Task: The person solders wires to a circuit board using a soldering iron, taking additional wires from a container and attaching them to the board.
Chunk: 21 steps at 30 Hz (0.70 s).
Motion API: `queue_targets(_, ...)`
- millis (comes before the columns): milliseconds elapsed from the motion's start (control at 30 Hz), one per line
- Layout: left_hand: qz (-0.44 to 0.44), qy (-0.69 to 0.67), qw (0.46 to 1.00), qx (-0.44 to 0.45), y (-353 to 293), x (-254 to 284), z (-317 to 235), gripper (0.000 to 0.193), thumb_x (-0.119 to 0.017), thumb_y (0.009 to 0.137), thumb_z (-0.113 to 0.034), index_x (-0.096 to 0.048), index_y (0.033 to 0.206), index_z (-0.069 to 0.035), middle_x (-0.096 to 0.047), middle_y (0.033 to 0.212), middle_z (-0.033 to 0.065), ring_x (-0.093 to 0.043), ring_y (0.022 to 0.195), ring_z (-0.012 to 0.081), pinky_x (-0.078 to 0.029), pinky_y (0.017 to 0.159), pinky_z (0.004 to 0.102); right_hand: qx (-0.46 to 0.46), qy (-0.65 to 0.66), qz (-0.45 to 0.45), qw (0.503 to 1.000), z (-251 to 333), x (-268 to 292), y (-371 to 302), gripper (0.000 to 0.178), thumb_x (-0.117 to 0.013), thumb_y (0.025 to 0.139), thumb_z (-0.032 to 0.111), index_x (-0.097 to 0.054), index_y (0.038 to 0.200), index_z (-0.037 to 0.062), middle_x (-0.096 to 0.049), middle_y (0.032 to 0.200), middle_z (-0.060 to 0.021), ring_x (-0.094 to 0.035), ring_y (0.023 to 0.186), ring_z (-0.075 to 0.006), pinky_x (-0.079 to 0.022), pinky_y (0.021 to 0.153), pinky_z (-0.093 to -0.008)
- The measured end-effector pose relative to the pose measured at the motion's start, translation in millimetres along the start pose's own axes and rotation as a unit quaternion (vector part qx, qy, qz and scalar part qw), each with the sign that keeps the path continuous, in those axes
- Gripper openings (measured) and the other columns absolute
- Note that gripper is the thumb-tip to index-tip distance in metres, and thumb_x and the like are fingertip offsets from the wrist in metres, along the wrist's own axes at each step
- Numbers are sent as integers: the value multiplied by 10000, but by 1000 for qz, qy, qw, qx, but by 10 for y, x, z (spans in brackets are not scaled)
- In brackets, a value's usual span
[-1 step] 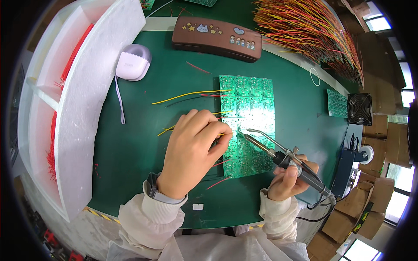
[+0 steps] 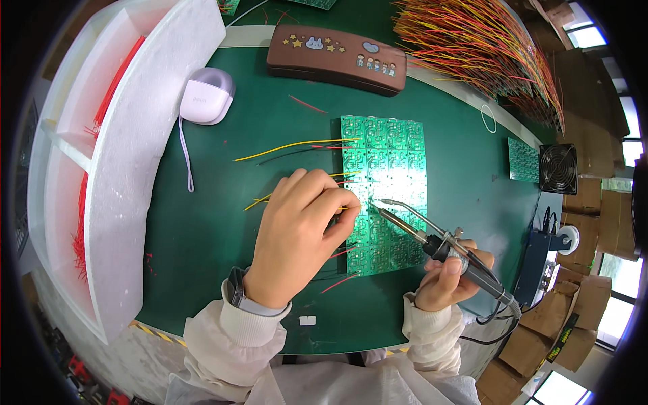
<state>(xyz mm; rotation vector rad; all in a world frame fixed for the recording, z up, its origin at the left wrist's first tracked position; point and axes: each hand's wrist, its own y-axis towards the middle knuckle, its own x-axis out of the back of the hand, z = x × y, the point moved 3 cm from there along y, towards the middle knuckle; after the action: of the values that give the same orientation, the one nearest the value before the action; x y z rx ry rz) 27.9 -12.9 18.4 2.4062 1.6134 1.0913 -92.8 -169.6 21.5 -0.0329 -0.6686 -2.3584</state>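
Note:
A green circuit-board panel [image 2: 398, 158] lies on the green mat, with yellow, red and black wires along its left edge. My left hand [image 2: 300, 229] is over that edge, thumb and forefinger pinched on a yellow wire [image 2: 342, 208] whose end meets the board. My right hand [image 2: 449, 280] grips a soldering iron [image 2: 405, 225] with a thin metal feed tube [image 2: 408, 208] clamped alongside. The iron's tip points down-left onto the panel, close to my left fingertips. Glare and the fingers hide the exact contact. Another yellow wire [image 2: 290, 148] reaches onto the board higher up.
A white bin [image 2: 128, 182] with red wires stands at left, beside a lilac case [image 2: 206, 101]. A brown pencil case [image 2: 337, 61] and a big wire bundle [image 2: 479, 54] lie at the back. At right are another board [image 2: 523, 160], a fan [image 2: 558, 169] and the iron's cable [image 2: 489, 341].

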Motion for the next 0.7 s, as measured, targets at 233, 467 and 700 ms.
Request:
queue_targets(233, 2, 11, 1000, 1, -16, 6, -5, 158, -661, 598, 26, -561, 688, -57, -479, 657, 16, -447, 602, 174, -356, 535, 283, 45, 4, 24, 999, -13, -52, 16, 282, -522, 798, 260, -334, 733, 60, -433, 557, -52, -371, 384, -73, -317, 386, -187)
queue_targets(467, 5, 22, 1000, -17, -16, -12, -5, 162, -664, 597, 26, -557, 685, -59, -465, 649, 14, -433, 586, 171, -343, 521, 286, -19, 6, 21, 1000, 7, -17, 2, 325, -573, 790, 279, -372, 762, 26, -453, 465, -14, -456, 492, -120, -397, 517, -231)
queue_targets(700, 7, 26, 1000, -11, -21, -6, -16, 169, -663, 594, 37, -561, 692, -55, -468, 650, 12, -436, 588, 165, -347, 525, 279, -17, 7, 22, 1000, 23, -29, 0, 336, -570, 793, 292, -374, 765, 21, -450, 458, -17, -453, 484, -117, -390, 495, -221)
